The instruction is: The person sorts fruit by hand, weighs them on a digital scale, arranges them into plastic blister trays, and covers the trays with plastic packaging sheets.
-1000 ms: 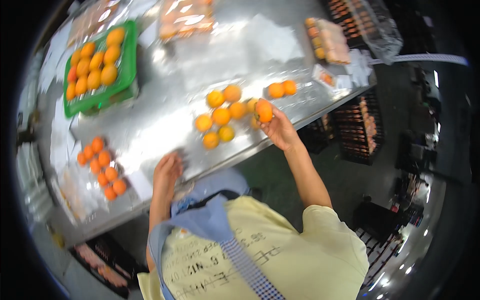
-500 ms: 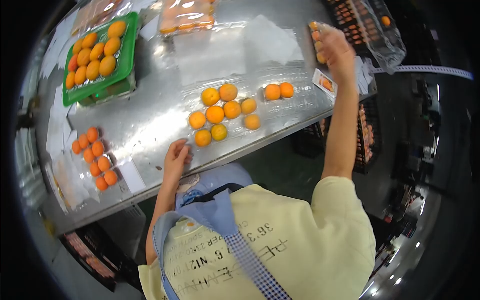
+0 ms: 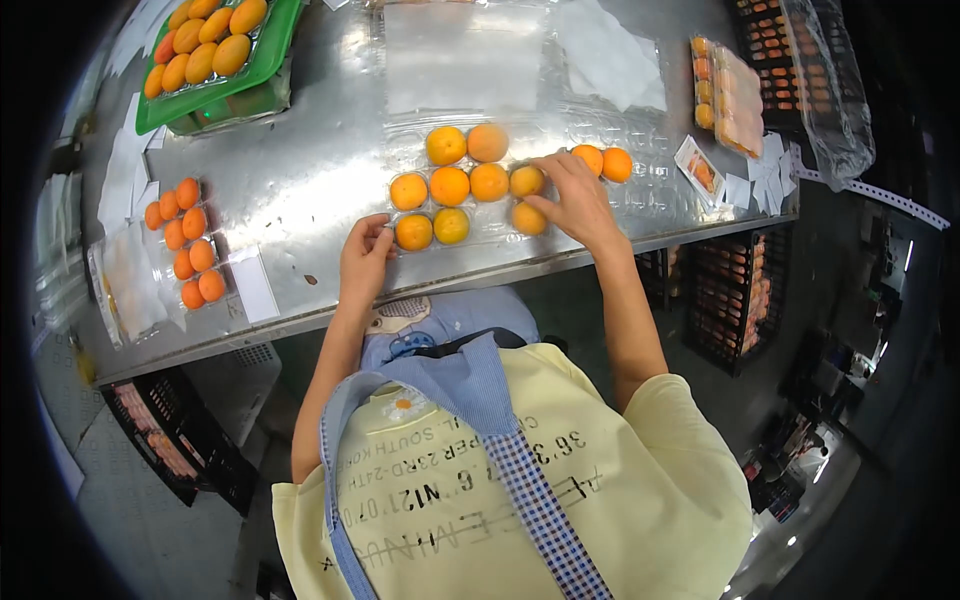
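Note:
In front of me lies a clear plastic tray (image 3: 470, 236) with rows of oranges in it. My left hand (image 3: 366, 258) is at its left edge, fingers loosely bent and apart, fingertips close beside a front orange (image 3: 413, 232). At the tray's right end, the thumb and forefinger of my right hand (image 3: 580, 205) close around an orange (image 3: 526, 181); its other fingers are partly hidden. A second orange (image 3: 529, 218) sits just below the thumb. Beyond that hand, two oranges (image 3: 602, 163) rest in another clear tray (image 3: 645, 200).
A green tray (image 3: 285, 45) of larger orange fruit stands at the back left. Smaller orange fruit (image 3: 183, 235) sit in a pack at left. Filled packs (image 3: 738, 100), a label card (image 3: 700, 170) and black crates (image 3: 740, 300) are at right. The metal table's front edge (image 3: 480, 268) runs before me.
My right hand has left the fruit pack at the far right and come back to the oranges in front. My left hand stays near the tray's left edge. The view has shifted.

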Action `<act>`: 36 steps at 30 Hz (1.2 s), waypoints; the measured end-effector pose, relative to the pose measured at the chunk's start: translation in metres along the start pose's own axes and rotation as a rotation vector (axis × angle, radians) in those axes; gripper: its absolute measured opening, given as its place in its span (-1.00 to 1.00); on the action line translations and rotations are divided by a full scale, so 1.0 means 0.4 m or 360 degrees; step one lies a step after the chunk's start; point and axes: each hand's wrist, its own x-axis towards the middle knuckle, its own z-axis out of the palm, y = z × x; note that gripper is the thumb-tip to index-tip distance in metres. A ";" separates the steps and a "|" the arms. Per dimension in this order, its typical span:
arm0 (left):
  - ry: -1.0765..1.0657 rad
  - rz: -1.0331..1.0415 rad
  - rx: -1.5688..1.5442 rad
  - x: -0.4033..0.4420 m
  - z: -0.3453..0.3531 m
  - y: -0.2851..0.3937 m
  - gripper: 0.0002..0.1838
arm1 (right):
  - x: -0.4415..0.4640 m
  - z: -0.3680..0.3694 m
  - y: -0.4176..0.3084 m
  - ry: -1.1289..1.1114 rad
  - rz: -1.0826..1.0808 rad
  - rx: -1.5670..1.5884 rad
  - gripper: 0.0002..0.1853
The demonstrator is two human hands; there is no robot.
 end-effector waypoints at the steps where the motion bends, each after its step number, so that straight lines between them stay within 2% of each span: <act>1: 0.0023 -0.0011 -0.0019 -0.003 0.004 0.002 -0.73 | 0.003 0.001 0.004 -0.0030 0.0017 0.0006 -0.58; 6: 0.0058 -0.0073 -0.0086 -0.023 0.009 0.026 -0.73 | 0.015 0.002 0.015 -0.0146 0.0084 0.0027 -0.55; 12: 0.0069 -0.0093 -0.0034 -0.033 0.002 0.022 -0.71 | 0.014 0.022 0.039 -0.0114 0.0126 0.0243 -0.55; 15: 0.0069 -0.0094 -0.0022 -0.036 0.001 0.018 -0.70 | -0.003 0.032 0.032 0.0155 0.0206 0.0512 -0.54; 21: 0.0095 -0.0071 -0.0023 -0.043 -0.001 0.010 -0.70 | -0.097 0.010 -0.019 -0.0056 -0.0033 -0.0076 -0.47; 24: 0.0098 -0.0069 0.0001 -0.041 0.002 0.009 -0.70 | -0.116 0.035 -0.027 0.0022 -0.0002 -0.0122 -0.45; 28: 0.0114 -0.0062 0.0016 -0.038 0.005 0.009 -0.70 | -0.117 0.039 -0.019 -0.0049 0.0099 -0.0064 -0.48; 31: 0.0153 -0.0021 0.0004 -0.035 0.002 0.007 -0.70 | -0.124 0.029 0.007 -0.0212 0.0544 0.0730 -0.47; 34: 0.0160 -0.0017 -0.0017 -0.035 -0.002 0.010 -0.70 | -0.133 0.031 0.014 -0.0103 0.0619 0.1592 -0.48; 36: 0.0157 -0.0030 -0.0014 -0.034 -0.001 0.010 -0.70 | -0.138 0.035 0.024 -0.0092 0.0635 0.1633 -0.51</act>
